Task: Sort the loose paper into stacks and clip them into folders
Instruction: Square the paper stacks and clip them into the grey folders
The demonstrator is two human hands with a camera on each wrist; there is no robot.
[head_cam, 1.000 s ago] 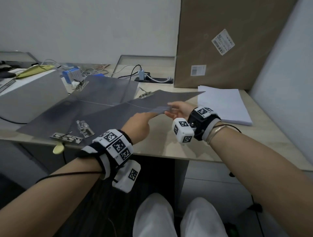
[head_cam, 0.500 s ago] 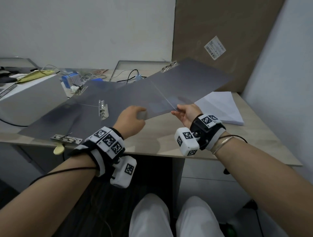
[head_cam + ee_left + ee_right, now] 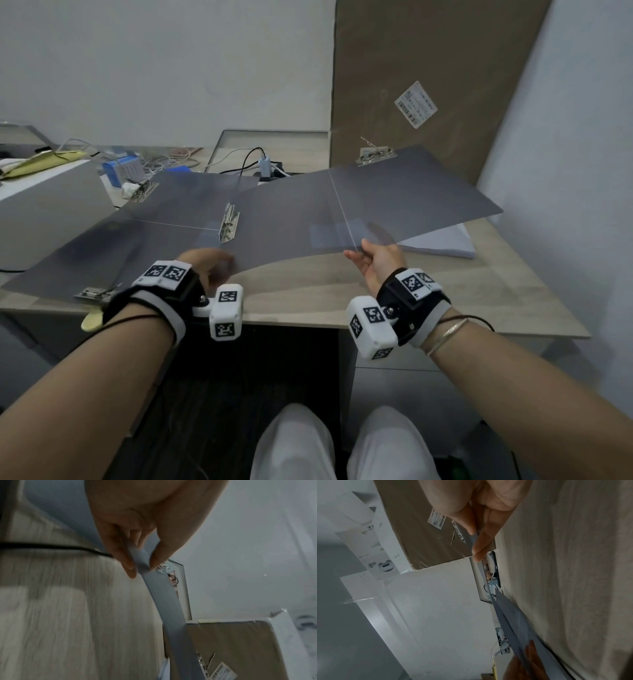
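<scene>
I hold the open grey folder [image 3: 394, 202] above the desk [image 3: 342, 291], my left hand [image 3: 209, 265] pinching its near edge and my right hand [image 3: 375, 262] pinching beside the spine crease. It hides part of the paper stack [image 3: 445, 245] lying beneath its right flap; my left fingertips blur behind the translucent cover.

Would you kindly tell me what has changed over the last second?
The open grey folder, flat on the desk before, has been lifted off it and hangs tilted above the paper stack. Left hand and right hand keep pinching its near edge. The other folders stayed put.
</scene>
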